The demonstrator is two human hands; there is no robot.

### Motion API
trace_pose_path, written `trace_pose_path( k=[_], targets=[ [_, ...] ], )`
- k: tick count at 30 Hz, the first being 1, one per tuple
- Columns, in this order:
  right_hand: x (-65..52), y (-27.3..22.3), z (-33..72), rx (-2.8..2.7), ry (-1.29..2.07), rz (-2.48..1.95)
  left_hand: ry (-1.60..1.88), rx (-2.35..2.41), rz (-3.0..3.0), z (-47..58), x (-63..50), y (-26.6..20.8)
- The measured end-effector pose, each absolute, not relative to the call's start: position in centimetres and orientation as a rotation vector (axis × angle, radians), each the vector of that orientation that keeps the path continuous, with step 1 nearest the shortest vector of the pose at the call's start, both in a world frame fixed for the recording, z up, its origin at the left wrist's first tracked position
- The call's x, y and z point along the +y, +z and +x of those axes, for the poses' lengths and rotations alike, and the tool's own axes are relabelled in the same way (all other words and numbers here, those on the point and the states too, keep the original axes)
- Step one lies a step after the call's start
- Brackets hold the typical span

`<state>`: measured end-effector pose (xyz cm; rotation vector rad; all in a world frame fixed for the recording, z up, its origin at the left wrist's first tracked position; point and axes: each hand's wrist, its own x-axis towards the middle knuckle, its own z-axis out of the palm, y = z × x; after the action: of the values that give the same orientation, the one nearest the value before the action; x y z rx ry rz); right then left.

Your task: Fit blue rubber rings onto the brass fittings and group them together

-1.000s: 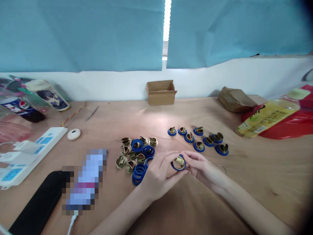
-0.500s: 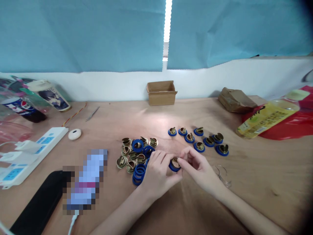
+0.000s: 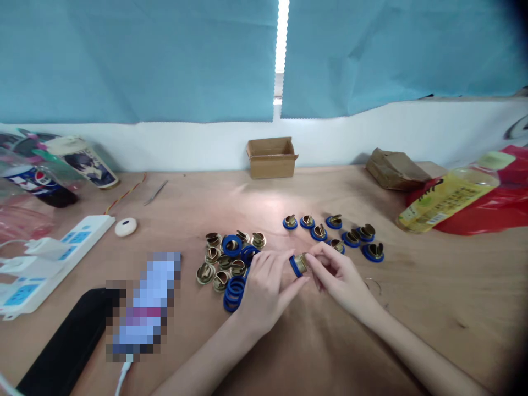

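Between my hands is a round brass-coloured fitting (image 3: 303,263) with a blue ring (image 3: 295,267) around its wider end, tilted on its side. My left hand (image 3: 266,286) has its fingers at the ring's top and its thumb at the bottom, gripping the ringed end. My right hand (image 3: 340,278) pinches the brass end between thumb and fingers. Just left of my left hand lies a group of brass fittings without rings (image 3: 221,280), with loose blue rings (image 3: 235,291) among and beside them. Beyond my right hand stand several ringed fittings (image 3: 319,232).
Thin wire loops (image 3: 374,285) lie beside my right wrist. A cardboard box (image 3: 272,166) is at the back, and a yellow-labelled bottle (image 3: 449,198) leans on red plastic at right. Leftward are a phone (image 3: 148,302), a black case (image 3: 70,341), a power strip (image 3: 86,234) and tweezers (image 3: 155,192).
The ringed fitting has turned from facing up onto its side, brass end toward my right hand. My right hand has shifted slightly right and now holds that end; my left hand stays nearly in place.
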<state>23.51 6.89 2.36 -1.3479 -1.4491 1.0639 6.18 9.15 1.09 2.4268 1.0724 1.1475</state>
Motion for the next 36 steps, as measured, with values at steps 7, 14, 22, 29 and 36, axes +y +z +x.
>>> trace_pose_path(
  k=[7,14,22,29,36],
  targets=[
    [7.1,1.3,23.7,-1.783,0.587,-1.521,0.744,1.136,2.466,6.3,9.4,0.7],
    [8.0,0.5,24.6,-1.854,0.295,-1.639,0.586,1.143,2.556,6.5,9.3,0.9],
    [10.7,0.0,24.4,-1.869,0.095,-1.785,0.614,1.061,2.643,6.6,8.9,0.5],
    [10.6,0.0,23.6,-1.911,-0.009,-1.773,0.626,1.040,2.670,6.7,8.9,0.5],
    [10.5,-0.6,23.4,-2.021,0.127,-1.602,0.623,1.071,2.692,6.3,9.3,0.7]
  ],
)
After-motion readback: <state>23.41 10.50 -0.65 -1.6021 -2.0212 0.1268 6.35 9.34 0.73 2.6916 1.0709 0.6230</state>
